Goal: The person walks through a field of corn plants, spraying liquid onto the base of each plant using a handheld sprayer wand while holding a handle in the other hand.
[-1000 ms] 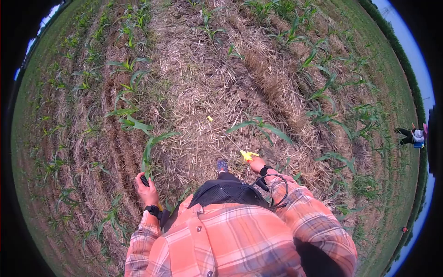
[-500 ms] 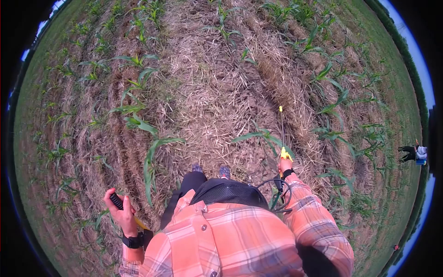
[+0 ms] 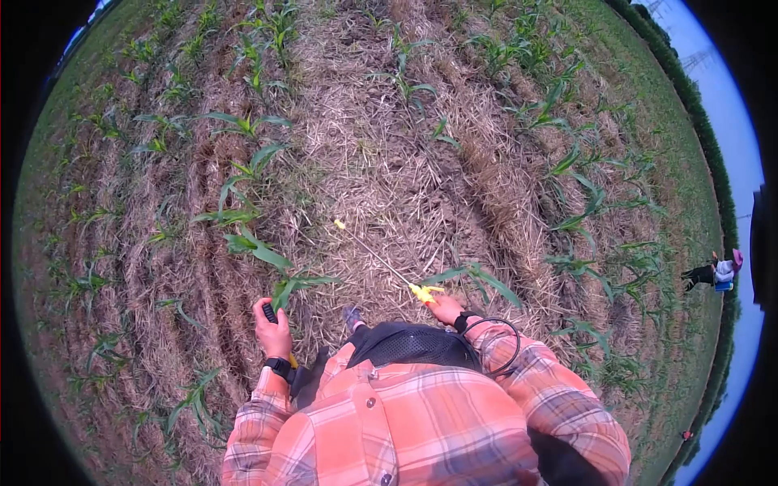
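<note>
The right hand (image 3: 445, 310) is gripping the yellow plastic handle (image 3: 423, 293) of a thin straight wand (image 3: 379, 258), its long axis slanting far and left over straw-covered ground (image 3: 348, 178), the left hand (image 3: 274, 334) is holding a black ribbed grip (image 3: 270, 313), and at far right a person (image 3: 698, 277) is carrying a blue boxy container (image 3: 724, 286), contents hidden.
</note>
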Available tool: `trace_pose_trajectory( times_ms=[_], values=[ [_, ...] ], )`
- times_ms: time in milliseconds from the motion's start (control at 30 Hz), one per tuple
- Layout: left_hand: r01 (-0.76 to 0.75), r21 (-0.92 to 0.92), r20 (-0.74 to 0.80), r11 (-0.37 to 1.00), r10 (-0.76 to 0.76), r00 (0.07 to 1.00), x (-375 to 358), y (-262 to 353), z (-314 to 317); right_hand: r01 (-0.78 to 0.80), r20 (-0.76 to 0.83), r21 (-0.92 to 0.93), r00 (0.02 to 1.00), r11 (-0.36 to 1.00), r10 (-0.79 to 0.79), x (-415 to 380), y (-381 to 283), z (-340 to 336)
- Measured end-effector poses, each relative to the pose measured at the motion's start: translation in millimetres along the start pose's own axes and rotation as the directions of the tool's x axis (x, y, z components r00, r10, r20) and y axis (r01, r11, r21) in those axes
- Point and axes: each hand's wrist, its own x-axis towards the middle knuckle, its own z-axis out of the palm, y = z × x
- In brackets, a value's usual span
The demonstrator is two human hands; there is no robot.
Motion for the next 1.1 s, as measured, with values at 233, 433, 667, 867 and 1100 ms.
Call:
trace_pose_trajectory(
  times_ms=[233, 433, 667, 867, 1100],
  values=[
    [0.157, -0.296, 0.080, 0.942, -0.139, 0.987, 19.4, 70.5, -76.7, 0.227, 0.336, -0.044, 0.920, 0.973, -0.200, -0.2, -85.1, -14.6],
    [0.138, -0.267, -0.019, 0.954, -0.148, 0.989, 43.4, 64.1, -83.2, 0.166, 0.427, 0.052, 0.888, 0.985, -0.172, 42.6, -75.9, -16.7],
    [-0.081, 0.113, -0.055, 0.990, 0.088, 0.995, 105.0, 71.0, 18.5, -0.036, 0.165, 0.065, 0.986, 0.997, 0.025, 96.3, -49.1, -57.7],
    [-0.036, 0.133, 0.016, 0.990, 0.034, 0.999, 143.5, 91.8, 63.9, -0.210, -0.045, 0.231, 0.973, 0.950, 0.226, 125.9, 22.4, -96.6],
    [-0.041, -0.061, -0.024, 0.997, 0.040, 0.999, 158.9, 160.9, 41.1, -0.365, -0.039, 0.806, 0.754, 0.467, 0.656, 142.9, 87.1, -141.3]
  ],
)
